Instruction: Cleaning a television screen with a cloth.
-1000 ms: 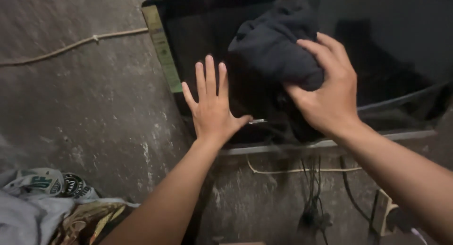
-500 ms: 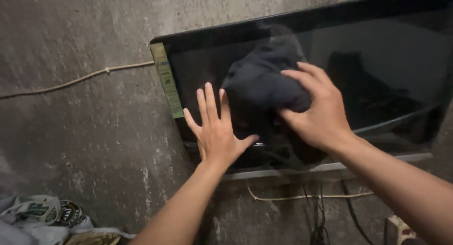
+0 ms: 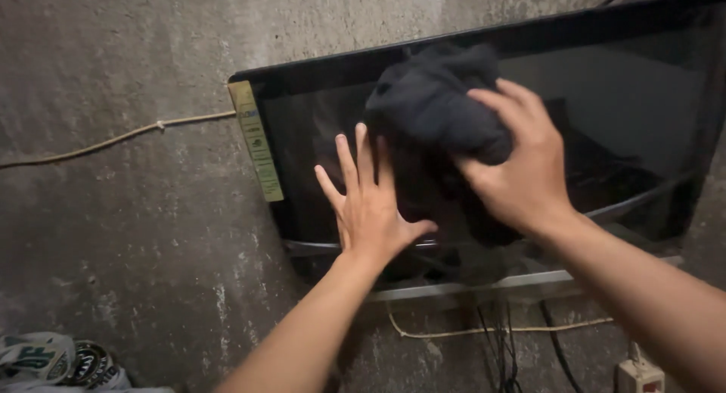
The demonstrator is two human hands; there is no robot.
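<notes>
While the flat black television (image 3: 620, 105) is hanging on the rough grey concrete wall (image 3: 136, 226), a dark, almost black cloth (image 3: 435, 102) is sitting bunched into a soft, creased wad against the upper middle of its glossy screen, just below the top edge. Its folds are bulging outward and a looser tail of fabric is trailing down the glass under the right hand (image 3: 522, 166). That hand is pressing the wad to the screen with the wrist bent, the fingers curling over the cloth's right side and the thumb tucking beneath it, so it is clamping on the cloth. The left hand (image 3: 370, 204) is lying open and flat on the screen near the lower left corner, fingers spread and pointing up, thumb stretching to the right, gripping nothing; its forearm is rising from the bottom of the view. Both hands are sitting close together, the left fingertips nearly touching the cloth. The bunched cloth is running its long axis diagonally, from upper left down to lower right, toward the right palm. A yellowish label strip (image 3: 255, 139) is running down the television's left edge, a thin cord (image 3: 113, 139) is crossing the wall to the left, and cables (image 3: 499, 340) are hanging below the bottom edge.
</notes>
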